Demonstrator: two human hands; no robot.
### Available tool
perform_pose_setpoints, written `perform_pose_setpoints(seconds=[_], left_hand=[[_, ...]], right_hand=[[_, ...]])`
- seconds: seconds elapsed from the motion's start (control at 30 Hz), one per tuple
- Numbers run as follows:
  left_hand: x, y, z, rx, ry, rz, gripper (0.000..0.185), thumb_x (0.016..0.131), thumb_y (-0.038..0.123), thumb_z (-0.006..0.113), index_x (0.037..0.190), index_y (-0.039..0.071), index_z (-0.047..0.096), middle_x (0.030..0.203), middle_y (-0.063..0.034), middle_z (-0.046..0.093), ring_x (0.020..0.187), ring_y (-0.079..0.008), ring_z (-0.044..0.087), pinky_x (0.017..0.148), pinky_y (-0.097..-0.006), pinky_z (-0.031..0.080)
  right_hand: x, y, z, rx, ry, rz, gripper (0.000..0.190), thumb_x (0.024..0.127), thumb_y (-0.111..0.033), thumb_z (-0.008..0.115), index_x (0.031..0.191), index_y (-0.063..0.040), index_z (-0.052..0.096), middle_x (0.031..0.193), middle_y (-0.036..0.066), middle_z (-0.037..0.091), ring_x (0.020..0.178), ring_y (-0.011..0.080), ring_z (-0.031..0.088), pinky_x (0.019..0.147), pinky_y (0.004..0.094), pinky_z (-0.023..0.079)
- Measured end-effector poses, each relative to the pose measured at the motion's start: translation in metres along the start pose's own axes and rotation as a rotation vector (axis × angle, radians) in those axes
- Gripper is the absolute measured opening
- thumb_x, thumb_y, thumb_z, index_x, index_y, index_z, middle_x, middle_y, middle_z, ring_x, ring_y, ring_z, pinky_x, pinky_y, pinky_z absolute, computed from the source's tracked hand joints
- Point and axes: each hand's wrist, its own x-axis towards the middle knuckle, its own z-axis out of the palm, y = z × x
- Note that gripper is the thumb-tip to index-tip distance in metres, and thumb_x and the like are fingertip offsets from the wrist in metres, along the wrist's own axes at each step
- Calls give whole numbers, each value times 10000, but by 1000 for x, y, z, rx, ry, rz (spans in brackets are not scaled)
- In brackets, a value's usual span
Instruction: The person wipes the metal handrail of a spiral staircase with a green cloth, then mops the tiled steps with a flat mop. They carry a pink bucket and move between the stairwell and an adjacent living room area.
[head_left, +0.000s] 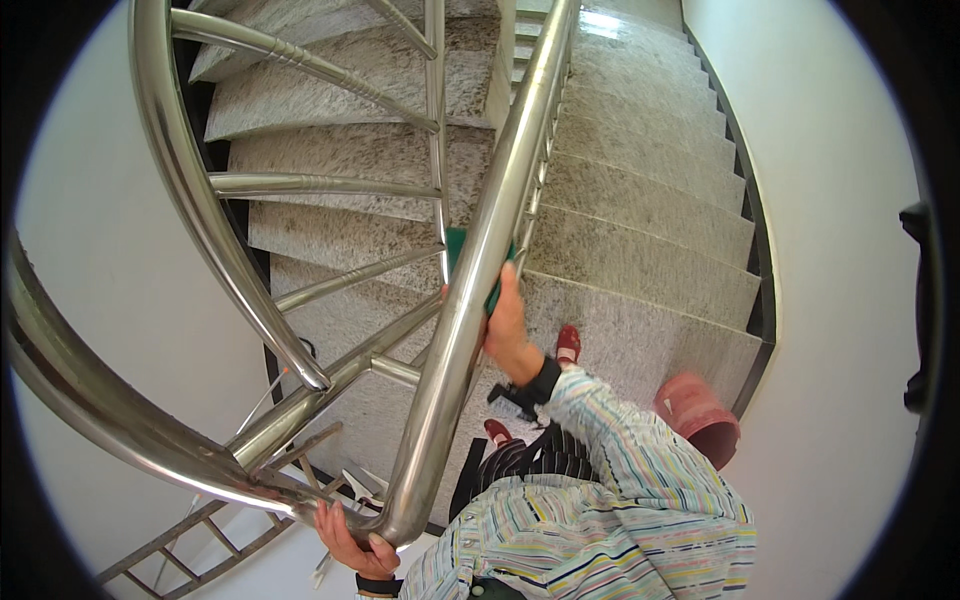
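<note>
A polished stainless-steel handrail (491, 202) runs up the middle of the view and bends at its near end. My left hand (352, 536) is wrapped around that bend, thumb on the near side. Higher up, on the right flank of the rail, my right hand (510, 319) holds a green cloth or pad (459, 251). The green material shows on both sides of the tube, and the rail hides its middle part. My right fingers are largely out of sight behind the rail. Both wrists wear black bands.
Stone stair treads (645, 202) rise on the right, with another curved flight (352, 157) beyond the steel balusters (330, 184). A red bucket (694, 409) lies tilted near the right wall. A ladder (202, 551) and a dark object (514, 401) near my red shoes are also visible.
</note>
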Motion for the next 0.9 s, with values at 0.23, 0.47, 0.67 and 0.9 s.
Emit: perform_pose_setpoints(seconds=[0.23,0.47,0.67,0.9], left_hand=[[1,-1,1,-59,0,-1,579,778,263,435,1233,-95,443,1224,-237,498,1201,-460,404,1027,-556,265],[-3,-5,-1,-43,15,17,588,799,295,433,1233,-102,436,1212,-246,493,1179,-466,422,1009,-563,290],[-2,-5,-2,-22,-9,-35,564,858,378,444,1208,-62,485,1187,-230,531,1168,-445,446,1027,-578,260],[-1,-5,-5,-17,-31,-18,562,870,388,452,1192,-69,515,1172,-246,545,1140,-453,469,977,-580,329]], right_hand=[[180,-90,-40,-49,16,-96,578,955,-488,271,1104,14,515,911,177,625,755,277,625,690,405,528],[123,-109,-33,-1152,22,-1004,391,891,-137,492,1259,-14,454,1102,166,580,991,282,572,857,338,443],[28,-86,15,-1565,-843,-1102,335,859,-388,508,1030,-128,632,1098,27,624,1059,218,574,859,371,365],[163,-143,-13,-1520,-652,-1144,218,747,-145,446,830,-100,642,926,35,663,936,190,592,866,340,334]])
